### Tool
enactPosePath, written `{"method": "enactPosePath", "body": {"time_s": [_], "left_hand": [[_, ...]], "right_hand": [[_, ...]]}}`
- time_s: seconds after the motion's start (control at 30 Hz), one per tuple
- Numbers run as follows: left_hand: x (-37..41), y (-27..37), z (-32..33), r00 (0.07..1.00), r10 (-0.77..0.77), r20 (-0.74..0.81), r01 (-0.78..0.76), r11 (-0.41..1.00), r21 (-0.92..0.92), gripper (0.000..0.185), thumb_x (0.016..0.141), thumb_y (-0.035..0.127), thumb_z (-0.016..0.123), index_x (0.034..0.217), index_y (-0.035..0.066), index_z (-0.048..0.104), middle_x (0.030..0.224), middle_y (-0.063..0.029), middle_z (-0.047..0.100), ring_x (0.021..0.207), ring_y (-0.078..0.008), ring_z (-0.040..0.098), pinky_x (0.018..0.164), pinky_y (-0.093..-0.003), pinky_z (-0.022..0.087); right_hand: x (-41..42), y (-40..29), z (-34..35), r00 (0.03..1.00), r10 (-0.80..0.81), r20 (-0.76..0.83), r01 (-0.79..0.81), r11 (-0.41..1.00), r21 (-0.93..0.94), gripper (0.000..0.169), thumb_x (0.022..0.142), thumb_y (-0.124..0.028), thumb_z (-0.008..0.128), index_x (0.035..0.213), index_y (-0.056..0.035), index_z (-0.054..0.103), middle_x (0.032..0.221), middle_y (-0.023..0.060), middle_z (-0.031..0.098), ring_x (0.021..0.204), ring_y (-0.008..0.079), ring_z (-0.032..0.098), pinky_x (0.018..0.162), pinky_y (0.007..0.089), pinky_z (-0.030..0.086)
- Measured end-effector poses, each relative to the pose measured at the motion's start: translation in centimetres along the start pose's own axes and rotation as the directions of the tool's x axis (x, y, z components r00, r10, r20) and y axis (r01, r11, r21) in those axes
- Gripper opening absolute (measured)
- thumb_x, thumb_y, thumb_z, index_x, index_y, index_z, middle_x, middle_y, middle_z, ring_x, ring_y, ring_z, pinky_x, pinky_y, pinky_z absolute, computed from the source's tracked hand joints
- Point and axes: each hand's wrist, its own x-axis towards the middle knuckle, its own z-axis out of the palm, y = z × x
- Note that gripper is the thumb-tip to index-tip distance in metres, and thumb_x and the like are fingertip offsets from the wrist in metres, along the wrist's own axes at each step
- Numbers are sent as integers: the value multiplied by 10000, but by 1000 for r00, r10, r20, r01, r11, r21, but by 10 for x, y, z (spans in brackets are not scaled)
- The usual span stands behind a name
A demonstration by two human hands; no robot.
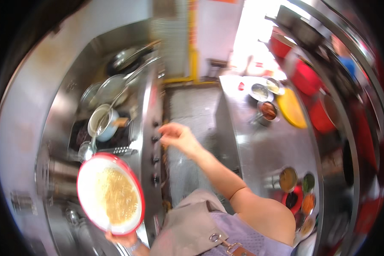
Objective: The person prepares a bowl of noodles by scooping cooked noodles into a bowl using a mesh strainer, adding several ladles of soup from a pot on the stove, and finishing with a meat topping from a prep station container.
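My left hand grips the lower rim of a white dish with a red rim. The dish is tilted towards me and carries a pale yellow, glossy food, possibly noodles in liquid; blur hides the detail. My right hand reaches out beside the stove's front panel, its fingers curled and thumb apart, nothing visible between them. Its fingertips are close to a black control knob; contact cannot be made out. Beyond the dish, a light-coloured saucepan with a wooden handle stands on a burner, a ladle resting in it.
Further along the stove are a wok and a glass lid. The steel counter on my right bears metal bowls, a yellow cutting board and small containers of ingredients. Red pots line a shelf.
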Motion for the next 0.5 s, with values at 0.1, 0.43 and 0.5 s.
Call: {"method": "enactPosePath", "body": {"time_s": [0.1,0.43,0.5], "left_hand": [[0,6,-28,999,35,-13,-36,996,-82,772,691,407,602,1324,7,416,1321,-161,488,1203,-335,465,1005,-514,379],[-49,3,-27,900,397,-180,-423,895,-139,617,805,312,499,1302,-44,426,1249,-197,549,1096,-315,564,945,-410,464],[-51,6,-23,899,404,-171,-429,890,-155,625,806,312,505,1306,-53,418,1248,-215,542,1114,-321,556,959,-426,452]], "right_hand": [[23,-8,39,986,5,168,-13,999,48,274,847,-55,635,1114,-6,594,854,31,612,751,134,614,699,280,522],[105,15,209,388,296,873,-360,920,-152,637,956,-546,330,1330,-45,452,1263,123,549,1133,225,533,965,381,415],[127,35,237,116,303,946,-425,876,-228,779,918,-658,255,1367,-40,409,1344,116,486,1189,203,488,1003,345,370]]}}
